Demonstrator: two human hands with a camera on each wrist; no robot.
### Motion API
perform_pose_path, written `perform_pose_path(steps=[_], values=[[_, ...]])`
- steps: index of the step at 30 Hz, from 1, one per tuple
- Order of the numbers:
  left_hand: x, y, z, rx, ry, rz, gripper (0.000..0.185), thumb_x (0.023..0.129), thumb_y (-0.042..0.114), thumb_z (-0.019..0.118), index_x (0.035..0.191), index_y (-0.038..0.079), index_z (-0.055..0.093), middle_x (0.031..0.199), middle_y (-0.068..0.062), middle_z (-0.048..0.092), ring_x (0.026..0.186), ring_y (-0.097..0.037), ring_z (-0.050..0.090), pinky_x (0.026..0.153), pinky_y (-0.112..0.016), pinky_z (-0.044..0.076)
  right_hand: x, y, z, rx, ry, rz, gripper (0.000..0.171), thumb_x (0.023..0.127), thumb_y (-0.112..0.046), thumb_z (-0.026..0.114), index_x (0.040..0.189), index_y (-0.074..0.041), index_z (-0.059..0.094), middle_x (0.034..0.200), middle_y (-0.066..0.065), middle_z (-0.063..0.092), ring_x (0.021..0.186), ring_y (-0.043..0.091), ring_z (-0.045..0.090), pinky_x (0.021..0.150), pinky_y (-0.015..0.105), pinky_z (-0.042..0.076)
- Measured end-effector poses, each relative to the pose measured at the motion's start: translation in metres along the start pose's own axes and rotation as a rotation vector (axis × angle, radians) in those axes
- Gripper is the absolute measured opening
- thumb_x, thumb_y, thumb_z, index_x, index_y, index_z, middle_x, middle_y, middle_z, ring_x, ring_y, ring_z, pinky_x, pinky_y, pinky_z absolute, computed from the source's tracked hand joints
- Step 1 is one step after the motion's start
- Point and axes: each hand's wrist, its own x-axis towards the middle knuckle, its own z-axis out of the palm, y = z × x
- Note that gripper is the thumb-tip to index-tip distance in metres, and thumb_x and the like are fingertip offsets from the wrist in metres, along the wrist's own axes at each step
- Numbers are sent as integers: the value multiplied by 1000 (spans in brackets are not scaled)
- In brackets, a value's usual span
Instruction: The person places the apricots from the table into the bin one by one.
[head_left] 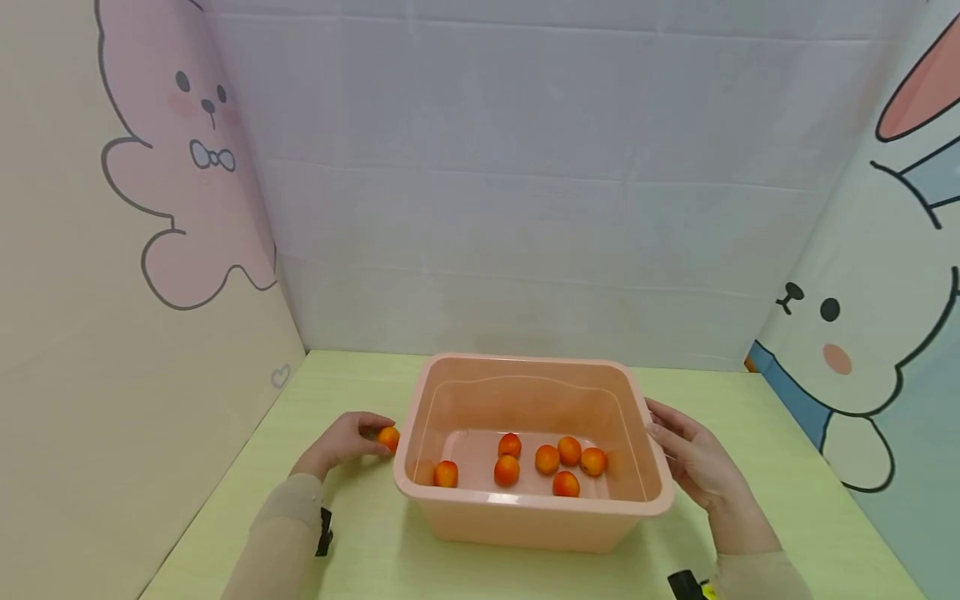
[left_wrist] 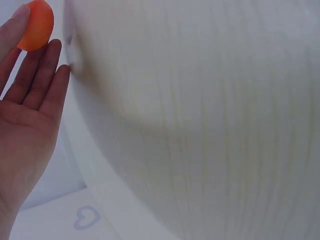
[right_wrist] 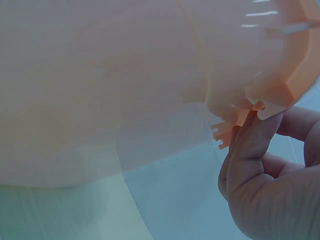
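Beside the left wall of a pink plastic tub [head_left: 517,529], my left hand [head_left: 347,443] pinches a small orange fruit [head_left: 388,438] between thumb and fingertips. In the left wrist view the fruit [left_wrist: 39,26] looks smooth and oval, and the lower fingers of the left hand [left_wrist: 30,125] stretch out loosely beneath it. My right hand [head_left: 699,462] holds the tub's right rim, fingers curled under the edge and thumb on top. The right wrist view shows that hand [right_wrist: 270,170] at the tub's rim [right_wrist: 302,60] from below. Several more orange fruits [head_left: 507,471] lie spread over the tub's floor.
The tub stands on a pale yellow-green wood-grain table [head_left: 360,533]. A whitish sheet wall [head_left: 525,208] rises behind it. Side panels bear a pink cartoon bear [head_left: 187,183] at left and a white cartoon rabbit [head_left: 847,333] at right.
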Motion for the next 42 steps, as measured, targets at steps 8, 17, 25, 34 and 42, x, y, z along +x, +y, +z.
perform_pose_path(steps=[8, 17, 25, 34, 42], values=[[-3, 5, -15, -20, 49, 15, 48, 81, 10, 81, 124, -4, 65, 114, -15, 67, 95, -23, 63, 85, -36, 54, 0, 0, 0, 5, -3, -6, 64, 104, -13, 52, 154, 6, 18, 114, -10, 61, 98, 9, 64, 84, 28, 56], [1, 21, -42, -29, 76, 26, 49, 86, 11, 78, 129, -4, 61, 119, -17, 65, 103, -28, 63, 87, -36, 55, 0, 0, 0, 5, -1, -8, 64, 104, -13, 52, 154, 6, 18, 113, -10, 61, 97, 9, 64, 83, 28, 56], [10, 48, -68, 14, 87, 85, 48, 87, 10, 76, 131, -2, 61, 122, -19, 63, 107, -32, 60, 90, -42, 53, 1, 0, -1, 5, 4, -1, 64, 104, -13, 52, 155, 6, 18, 113, -9, 61, 96, 9, 64, 83, 28, 56], [18, 108, -83, 54, 82, 173, 49, 88, 9, 75, 132, -6, 58, 121, -22, 64, 107, -33, 61, 90, -44, 53, 2, 2, -1, -2, 2, 0, 65, 103, -16, 55, 154, 5, 22, 114, -11, 62, 98, 10, 64, 85, 28, 55], [38, 148, -88, 82, 58, 243, 49, 85, 13, 79, 129, -2, 62, 116, -16, 67, 100, -27, 63, 85, -33, 53, 3, 4, -3, -5, -4, -3, 64, 103, -15, 55, 154, 5, 21, 114, -11, 62, 99, 9, 64, 85, 29, 56]])
